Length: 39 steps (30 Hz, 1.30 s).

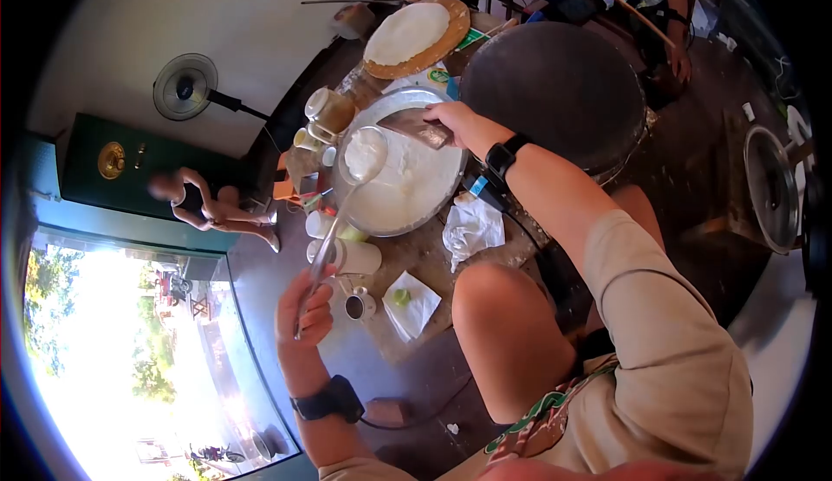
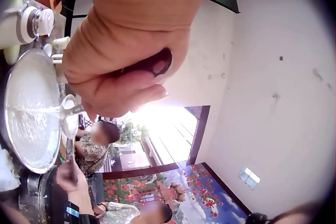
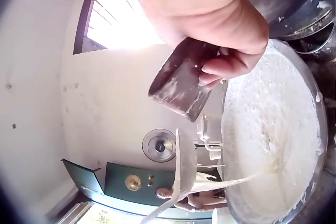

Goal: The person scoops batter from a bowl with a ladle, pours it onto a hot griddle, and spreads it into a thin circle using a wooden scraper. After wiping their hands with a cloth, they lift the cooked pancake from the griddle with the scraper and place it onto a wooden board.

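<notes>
My left hand [image 1: 305, 309] grips the handle of a metal ladle [image 1: 364, 155], whose bowl holds white batter over the left side of a wide metal basin [image 1: 451, 188]. In the right wrist view batter pours from the ladle [image 3: 185, 163] into the batter in the basin [image 3: 321, 145]. My right hand [image 1: 459, 124] pinches a flat dark scraper [image 1: 418, 127] above the basin's far part; the scraper [image 3: 181, 79] is smeared with batter. In the left wrist view my left hand [image 2: 123, 66] is curled round the handle's end.
Right of the basin is a round dark griddle [image 1: 555, 95]. Beyond lies a board [image 1: 459, 26] with a pale flat round sheet. Jars [image 1: 329, 110], a white container [image 1: 357, 256], a cup [image 1: 359, 305] and crumpled paper [image 1: 473, 228] stand nearby. Other people sit around.
</notes>
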{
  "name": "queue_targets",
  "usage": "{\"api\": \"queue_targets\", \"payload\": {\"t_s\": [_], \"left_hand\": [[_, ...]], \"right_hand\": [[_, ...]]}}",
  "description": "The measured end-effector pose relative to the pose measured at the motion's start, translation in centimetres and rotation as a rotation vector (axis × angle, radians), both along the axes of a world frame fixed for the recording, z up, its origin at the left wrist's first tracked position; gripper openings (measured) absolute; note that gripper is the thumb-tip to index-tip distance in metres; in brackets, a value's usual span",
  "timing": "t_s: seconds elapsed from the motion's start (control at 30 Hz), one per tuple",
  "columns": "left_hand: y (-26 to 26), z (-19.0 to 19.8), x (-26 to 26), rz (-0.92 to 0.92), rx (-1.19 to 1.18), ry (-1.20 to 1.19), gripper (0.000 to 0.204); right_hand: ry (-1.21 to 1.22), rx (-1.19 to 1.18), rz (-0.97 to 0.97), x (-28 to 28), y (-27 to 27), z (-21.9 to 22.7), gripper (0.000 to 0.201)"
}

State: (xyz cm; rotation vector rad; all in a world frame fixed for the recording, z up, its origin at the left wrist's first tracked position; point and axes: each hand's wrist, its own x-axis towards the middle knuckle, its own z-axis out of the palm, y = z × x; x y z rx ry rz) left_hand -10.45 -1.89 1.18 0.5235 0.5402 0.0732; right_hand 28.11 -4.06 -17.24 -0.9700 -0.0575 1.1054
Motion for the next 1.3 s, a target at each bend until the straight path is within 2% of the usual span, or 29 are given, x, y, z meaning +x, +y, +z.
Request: {"api": "queue_targets", "payload": {"t_s": [0.2, 0.3, 0.43, 0.63, 0.77, 0.9, 1.1, 1.2, 1.3], "left_hand": [[-0.9, 0.5, -0.7, 0.008, 0.094, -0.051, 0.046], [-0.8, 0.3, -0.5, 0.02, 0.106, -0.035, 0.045], [-0.3, 0.6, -0.3, 0.004, 0.086, -0.024, 0.045], [-0.1, 1.3, -0.4, 0.016, 0.073, 0.006, 0.047], [0.6, 1.5, -0.3, -0.02, 0.029, -0.001, 0.047], [0.9, 1.1, 0.5, -0.029, -0.047, -0.014, 0.044], [0.6, -0.2, 1.5, -0.01, -0.105, -0.09, 0.043], [-0.1, -0.5, 2.2, -0.005, -0.127, -0.13, 0.042], [-0.3, -0.7, 2.7, -0.004, -0.123, -0.149, 0.042]], "right_hand": [[0.044, -0.106, 0.114, 0.9, 1.4, -0.3, 0.007], [-0.054, -0.251, 0.18, -0.3, -0.3, 2.1, 0.01], [0.02, -0.229, 0.271, -0.9, 0.3, 2.3, 0.011], [0.005, -0.211, 0.166, -1.0, 0.8, 2.4, 0.01], [0.035, -0.208, 0.209, -1.2, 0.5, 3.4, 0.014], [0.141, -0.247, 0.28, -1.9, 0.4, 3.2, 0.019], [0.232, -0.238, 0.331, -4.4, 1.4, 1.0, 0.015], [0.377, -0.142, 0.406, -5.5, 1.8, 0.2, 0.018], [0.415, -0.124, 0.433, -6.3, 2.0, 0.0, 0.019]]}}
